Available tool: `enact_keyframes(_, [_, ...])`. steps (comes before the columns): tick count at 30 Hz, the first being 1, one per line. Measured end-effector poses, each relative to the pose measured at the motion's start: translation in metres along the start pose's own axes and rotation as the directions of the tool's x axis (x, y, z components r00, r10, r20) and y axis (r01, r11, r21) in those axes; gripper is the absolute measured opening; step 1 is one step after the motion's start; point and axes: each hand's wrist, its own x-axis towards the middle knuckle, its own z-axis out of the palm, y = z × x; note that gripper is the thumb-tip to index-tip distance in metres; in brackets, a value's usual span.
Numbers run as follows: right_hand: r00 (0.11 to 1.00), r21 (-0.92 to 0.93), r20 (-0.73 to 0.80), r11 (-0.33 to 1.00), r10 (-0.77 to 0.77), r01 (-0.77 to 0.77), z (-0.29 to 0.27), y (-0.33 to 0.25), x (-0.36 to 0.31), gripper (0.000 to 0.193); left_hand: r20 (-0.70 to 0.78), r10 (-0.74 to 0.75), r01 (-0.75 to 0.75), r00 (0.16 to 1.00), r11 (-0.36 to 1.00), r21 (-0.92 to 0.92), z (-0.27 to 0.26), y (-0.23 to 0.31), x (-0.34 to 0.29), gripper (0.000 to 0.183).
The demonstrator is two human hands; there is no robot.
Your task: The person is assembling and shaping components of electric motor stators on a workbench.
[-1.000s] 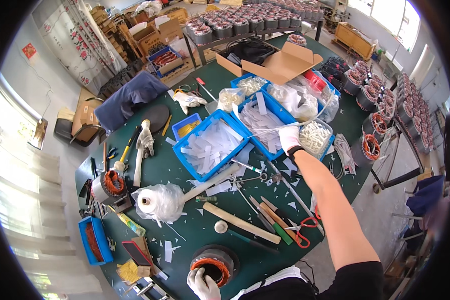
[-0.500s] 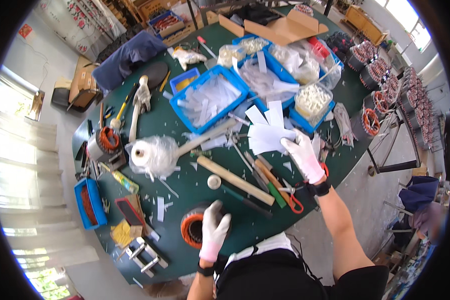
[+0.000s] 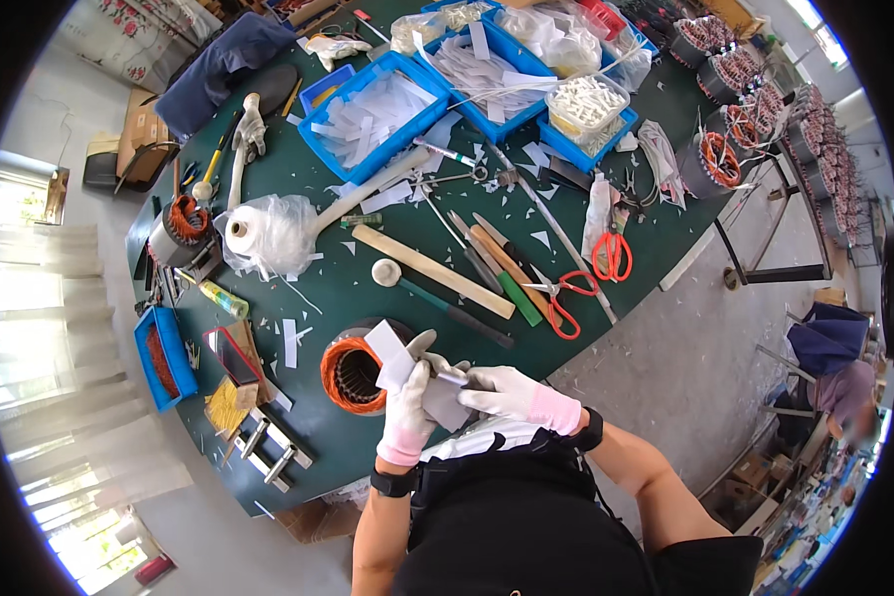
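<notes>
In front of my body, both gloved hands are together on a small bunch of white paper slips (image 3: 391,356). My left hand (image 3: 407,405) is closed on them, with one slip standing up beyond the thumb. The fingers of my right hand (image 3: 515,391) pinch the bunch from the other side. Part of the bunch lies in shade between the hands. Just left of them, a motor stator (image 3: 332,373) with an orange-red winding rests on the table, its bore facing up; a slip overlaps its right rim.
Blue bins (image 3: 320,149) of paper strips stand far on the green table (image 3: 268,363). Nearer lie a wooden stick (image 3: 432,270), a mallet (image 3: 387,272), red-handled scissors (image 3: 564,298) and a plastic-wrapped roll (image 3: 268,236). Wound stators (image 3: 717,161) crowd the right side. A person (image 3: 844,397) sits far right.
My right hand has come back from near the bins with the fanned slips, down to my left hand. My left hand has left the stator and now grips the slips too.
</notes>
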Motion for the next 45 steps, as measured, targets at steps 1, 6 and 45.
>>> enact_keyframes(1, [0.999, 0.083, -0.034, 0.997, 0.001, 0.002, 0.0, 0.008, -0.002, 0.021, -0.066, 0.028, -0.019, 0.997, 0.992, 0.122, 0.003, -0.003, -0.005, 0.048])
enact_keyframes(6, [0.957, -0.072, -0.232, 0.984, -0.176, 0.163, 0.013, 0.026, -0.006, 0.019, -0.098, 0.032, -0.024, 0.995, 0.996, 0.087, 0.022, -0.014, -0.015, 0.056])
enact_keyframes(45, [0.557, 0.024, -0.827, 0.985, -0.076, 0.17, -0.135, 0.031, -0.103, 0.038, -0.6, -0.242, 0.578, 0.762, -0.163, 0.799, -0.234, -0.191, -0.375, 0.024])
